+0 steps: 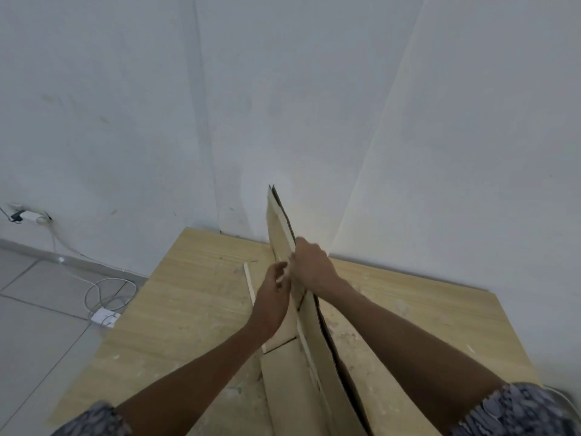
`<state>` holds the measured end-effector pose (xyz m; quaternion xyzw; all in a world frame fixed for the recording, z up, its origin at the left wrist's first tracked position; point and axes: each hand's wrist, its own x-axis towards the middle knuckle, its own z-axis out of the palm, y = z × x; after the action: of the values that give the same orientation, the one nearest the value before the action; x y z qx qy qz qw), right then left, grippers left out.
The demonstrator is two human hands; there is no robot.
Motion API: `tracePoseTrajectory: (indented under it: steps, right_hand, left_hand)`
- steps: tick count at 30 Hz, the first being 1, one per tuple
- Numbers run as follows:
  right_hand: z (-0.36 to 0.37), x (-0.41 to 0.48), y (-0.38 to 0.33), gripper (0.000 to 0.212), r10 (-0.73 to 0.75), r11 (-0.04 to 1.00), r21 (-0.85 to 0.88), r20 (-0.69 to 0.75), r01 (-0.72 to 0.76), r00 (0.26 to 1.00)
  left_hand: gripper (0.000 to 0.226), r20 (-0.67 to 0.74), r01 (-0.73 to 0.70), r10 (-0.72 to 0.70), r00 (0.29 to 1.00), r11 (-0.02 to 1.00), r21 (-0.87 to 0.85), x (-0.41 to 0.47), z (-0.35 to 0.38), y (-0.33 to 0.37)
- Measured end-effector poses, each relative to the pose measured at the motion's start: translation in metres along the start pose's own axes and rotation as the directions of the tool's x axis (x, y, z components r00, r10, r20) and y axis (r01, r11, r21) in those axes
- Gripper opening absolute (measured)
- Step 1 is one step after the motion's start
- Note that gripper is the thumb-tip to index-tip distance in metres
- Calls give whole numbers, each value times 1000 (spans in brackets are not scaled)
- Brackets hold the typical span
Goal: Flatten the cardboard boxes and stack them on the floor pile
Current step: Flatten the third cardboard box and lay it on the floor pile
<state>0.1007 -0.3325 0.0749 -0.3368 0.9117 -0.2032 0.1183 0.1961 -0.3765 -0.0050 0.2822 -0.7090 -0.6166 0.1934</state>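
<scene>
Cardboard box (284, 383), folded nearly flat, stands on edge on the wooden bench (188, 309); the right hand (311, 265) grips the box's upper edge, the left hand (274, 294) pinches its left face.

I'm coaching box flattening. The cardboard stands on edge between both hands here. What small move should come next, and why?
Probably squeeze the layers together. The cardboard box stands on edge on the wooden table, nearly flat, but a dark gap shows between its layers. The right hand grips its top edge, the left hand close beside.
</scene>
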Motion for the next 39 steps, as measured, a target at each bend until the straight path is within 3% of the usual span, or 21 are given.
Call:
tracePoseTrajectory:
  steps: [4,7,11,14,17,22,26,29,31,34,39]
  right_hand:
    - [-49,8,-28,16,-76,985,147,-90,89,993]
    - [-75,16,-15,21,-65,967,233,-145,98,987]
    - [-69,19,46,24,62,914,405,-131,-4,989]
    - [-36,6,102,24,187,871,470,-51,-142,981]
    - [1,-4,157,30,283,857,452,-10,-248,959]
    - [41,-20,225,32,470,819,353,37,-452,882]
    - [70,-23,258,49,569,812,119,53,-571,821]
    - [101,-25,266,61,487,873,-58,54,-484,872]
    - [124,-25,265,65,355,935,-73,180,-347,918]
    - [161,-28,267,79,228,972,-135,350,-191,909]
    - [193,-33,278,96,206,965,-234,382,-122,901]
  left_hand:
    - [44,-195,-221,230,953,973,67,15,-11,16]
    - [44,-183,-326,347,920,935,138,29,-12,22]
    - [47,-58,-321,367,928,871,372,41,6,10]
    - [48,127,-196,155,980,879,434,32,28,-11]
    - [53,248,-63,-65,966,878,474,17,45,-44]
    - [53,344,26,-231,910,860,510,3,69,-81]
    - [57,392,-9,-319,863,766,643,12,85,-112]
    - [59,408,-111,-367,836,615,780,23,97,-131]
    - [58,418,-205,-374,828,492,846,32,103,-145]
    - [68,434,-302,-421,796,344,889,46,105,-167]
    - [88,440,-314,-467,768,324,892,61,107,-186]
